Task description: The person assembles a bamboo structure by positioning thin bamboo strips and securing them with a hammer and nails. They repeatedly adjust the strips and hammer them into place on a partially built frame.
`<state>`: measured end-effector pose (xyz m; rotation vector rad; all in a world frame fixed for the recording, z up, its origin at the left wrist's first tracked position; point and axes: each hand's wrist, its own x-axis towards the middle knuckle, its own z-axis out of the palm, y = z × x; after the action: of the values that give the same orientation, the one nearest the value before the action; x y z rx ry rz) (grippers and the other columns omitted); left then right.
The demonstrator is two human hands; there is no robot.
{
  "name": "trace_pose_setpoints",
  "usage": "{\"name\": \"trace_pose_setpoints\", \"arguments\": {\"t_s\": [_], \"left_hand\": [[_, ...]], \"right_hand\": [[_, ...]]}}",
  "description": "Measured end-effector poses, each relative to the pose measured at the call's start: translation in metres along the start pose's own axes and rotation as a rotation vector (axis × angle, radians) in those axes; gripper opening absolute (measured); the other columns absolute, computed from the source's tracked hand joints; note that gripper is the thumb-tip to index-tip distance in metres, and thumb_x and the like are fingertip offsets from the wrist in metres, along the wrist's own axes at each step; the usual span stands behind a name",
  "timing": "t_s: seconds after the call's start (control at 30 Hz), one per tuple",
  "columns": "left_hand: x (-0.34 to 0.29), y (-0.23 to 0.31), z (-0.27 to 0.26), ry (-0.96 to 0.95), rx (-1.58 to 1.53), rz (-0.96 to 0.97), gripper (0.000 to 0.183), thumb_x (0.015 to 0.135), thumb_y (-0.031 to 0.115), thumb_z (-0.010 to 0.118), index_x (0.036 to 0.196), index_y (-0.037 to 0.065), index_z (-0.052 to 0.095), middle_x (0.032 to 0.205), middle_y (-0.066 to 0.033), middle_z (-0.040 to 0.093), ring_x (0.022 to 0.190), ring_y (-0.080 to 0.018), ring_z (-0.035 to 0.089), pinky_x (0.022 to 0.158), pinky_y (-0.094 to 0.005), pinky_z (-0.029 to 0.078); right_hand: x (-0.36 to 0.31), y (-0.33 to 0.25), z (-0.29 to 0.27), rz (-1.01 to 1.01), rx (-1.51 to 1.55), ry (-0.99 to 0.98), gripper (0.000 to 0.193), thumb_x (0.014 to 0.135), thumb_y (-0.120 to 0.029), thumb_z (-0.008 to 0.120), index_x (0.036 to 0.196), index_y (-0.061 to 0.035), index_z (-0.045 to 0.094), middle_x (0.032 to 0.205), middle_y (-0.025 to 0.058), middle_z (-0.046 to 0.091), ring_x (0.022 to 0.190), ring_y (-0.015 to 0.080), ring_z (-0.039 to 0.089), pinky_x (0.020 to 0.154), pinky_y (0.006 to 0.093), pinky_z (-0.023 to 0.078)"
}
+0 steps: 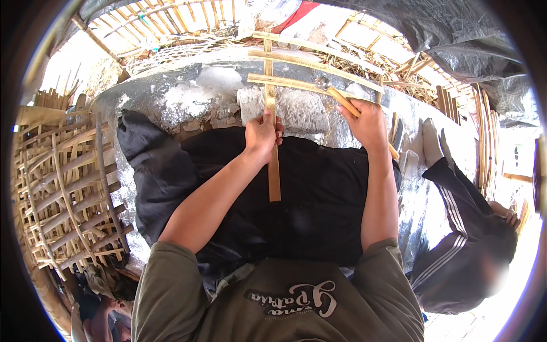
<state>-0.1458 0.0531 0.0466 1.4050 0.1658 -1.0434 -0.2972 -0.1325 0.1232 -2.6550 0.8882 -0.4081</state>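
Note:
My left hand (263, 134) is closed round a long upright bamboo strip (274, 176), thumb along its face. Three bamboo slats cross that strip beyond my fingers; the nearest slat (290, 82) lies just above a pale rough block (285, 109). In my right hand (366, 124) is a hammer (344, 102), gripped by its wooden handle. Its round metal head is over the nearest slat, to the right of the crossing; whether it touches the slat I cannot tell.
Woven bamboo panels (62, 182) are stacked at the left. On the right sits another person (456, 251) in dark striped clothes. Another person is partly visible at the lower left (99, 316). Dark plastic sheeting (461, 34) hangs at the upper right. Black cloth (319, 211) covers my legs.

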Motion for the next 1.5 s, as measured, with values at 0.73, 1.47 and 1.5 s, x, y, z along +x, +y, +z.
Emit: {"name": "trace_pose_setpoints", "arguments": {"t_s": [0.73, 1.47, 1.5], "left_hand": [[-0.004, 0.006, -0.007, 0.163, 1.137, 0.585, 0.059, 0.090, 0.043, 0.069, 0.111, -0.010, 0.052, 0.089, -0.0260, 0.071, 0.084, -0.0437, 0.071, 0.076, -0.0476, 0.059], [-0.054, 0.019, 0.010, 0.176, 1.515, 0.416, 0.089, 0.097, 0.055, 0.052, 0.153, -0.007, 0.022, 0.108, -0.0294, 0.069, 0.104, -0.0444, 0.068, 0.089, -0.0509, 0.055], [-0.056, 0.020, 0.011, 0.187, 1.508, 0.419, 0.090, 0.097, 0.056, 0.052, 0.154, -0.007, 0.022, 0.108, -0.0285, 0.069, 0.104, -0.0431, 0.069, 0.089, -0.0500, 0.056]], "right_hand": [[-0.003, -0.002, -0.010, 0.059, -0.006, -0.034, 0.022, 0.087, -0.033, 0.073, 0.090, -0.0117, 0.073, 0.082, 0.0129, 0.070, 0.078, 0.0374, 0.067, 0.072, 0.0465, 0.054], [-0.004, 0.005, -0.002, 0.063, 0.004, -0.078, 0.021, 0.089, -0.035, 0.071, 0.099, -0.0170, 0.076, 0.087, 0.0149, 0.073, 0.083, 0.0376, 0.070, 0.077, 0.0480, 0.056], [-0.004, 0.005, -0.002, 0.068, 0.010, -0.085, 0.021, 0.089, -0.035, 0.071, 0.099, -0.0169, 0.075, 0.088, 0.0149, 0.073, 0.083, 0.0377, 0.070, 0.077, 0.0480, 0.056]]}}
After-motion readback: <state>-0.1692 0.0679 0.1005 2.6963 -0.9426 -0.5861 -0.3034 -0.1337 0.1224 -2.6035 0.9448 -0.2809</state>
